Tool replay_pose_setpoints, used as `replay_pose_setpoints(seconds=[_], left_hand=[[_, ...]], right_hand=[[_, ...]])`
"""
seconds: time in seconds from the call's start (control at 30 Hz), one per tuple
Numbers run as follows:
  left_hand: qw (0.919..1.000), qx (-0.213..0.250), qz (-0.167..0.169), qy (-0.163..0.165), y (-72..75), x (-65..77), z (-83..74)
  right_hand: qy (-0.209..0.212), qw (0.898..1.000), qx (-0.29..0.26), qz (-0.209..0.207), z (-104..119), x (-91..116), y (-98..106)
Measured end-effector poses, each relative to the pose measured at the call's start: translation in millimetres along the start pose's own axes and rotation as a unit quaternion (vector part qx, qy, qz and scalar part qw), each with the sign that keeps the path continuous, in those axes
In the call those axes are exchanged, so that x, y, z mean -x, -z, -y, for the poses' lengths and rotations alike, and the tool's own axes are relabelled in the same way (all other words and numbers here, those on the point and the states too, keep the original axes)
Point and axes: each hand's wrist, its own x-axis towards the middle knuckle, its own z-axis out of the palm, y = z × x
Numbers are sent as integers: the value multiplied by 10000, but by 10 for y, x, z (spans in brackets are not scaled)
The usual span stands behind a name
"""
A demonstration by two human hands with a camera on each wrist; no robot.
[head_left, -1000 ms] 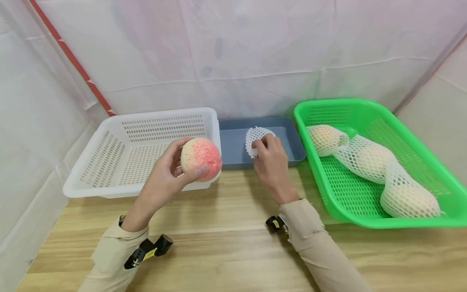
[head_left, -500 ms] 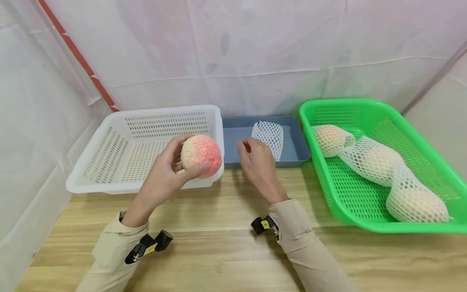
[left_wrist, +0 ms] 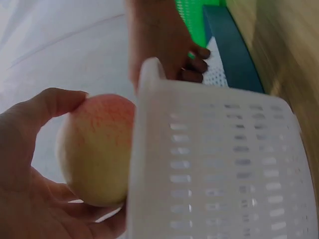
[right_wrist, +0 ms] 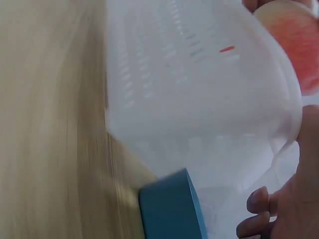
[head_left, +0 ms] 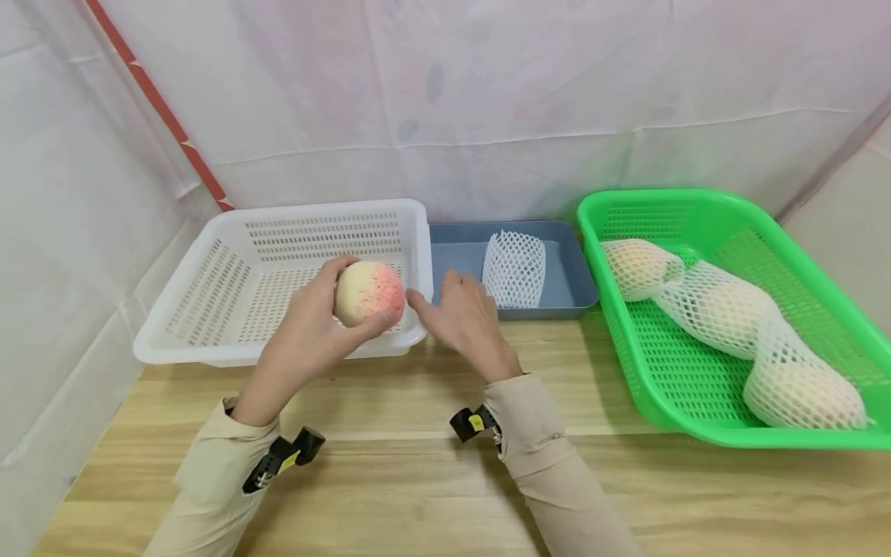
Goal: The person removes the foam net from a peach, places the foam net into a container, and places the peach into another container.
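A pink-and-cream peach (head_left: pixel 369 294) is in my left hand (head_left: pixel 306 329), gripped between thumb and fingers above the right front corner of the white basket (head_left: pixel 278 353). In the left wrist view the peach (left_wrist: pixel 94 154) appears beside the basket's wall (left_wrist: pixel 214 164), partly hidden by it. My right hand (head_left: pixel 462 317) holds nothing. Its thumb reaches toward the peach and its other fingers bend loosely, close by the basket's right rim. A white foam net sleeve (head_left: pixel 515 267) lies in the blue-grey tray (head_left: pixel 574 278), just beyond the right hand.
To the right, a green basket (head_left: pixel 657 379) holds three fruits in white foam nets (head_left: pixel 724 309). The tray sits between the two baskets on the wooden table (head_left: pixel 390 464). A pale cloth wall (head_left: pixel 522 93) rises behind them.
My right hand has let go of the foam net sleeve, which now lies in the tray, and has moved left toward the peach. My left hand keeps hold of the peach, which is turned slightly.
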Motion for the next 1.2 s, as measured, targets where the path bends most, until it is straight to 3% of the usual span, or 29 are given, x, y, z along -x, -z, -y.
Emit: replay_pose_setpoints(seconds=[0.13, 0.3, 0.5, 0.87, 1.07, 1.2], left_hand=[[9976, -674, -130, -20, -40, -52, 84], [9931, -1143, -130, 242, -71, -91, 199], [9923, -995, 402, 621, -99, -145, 301], [9905, -961, 782, 596, -138, -190, 352], [9816, -1326, 1269, 528, -172, -190, 330], [9763, -1606, 1362, 493, -187, -194, 309]], right_hand=[[50, 9996, 251, -81, -3, 0, 2], [258, 9979, 493, -323, 18, 12, 2], [635, 9941, 812, -349, 46, 24, -7], [773, 9933, 833, -212, 38, -4, -12], [790, 9933, 825, -178, 27, -12, 5], [790, 9938, 763, -144, 27, -23, 11]])
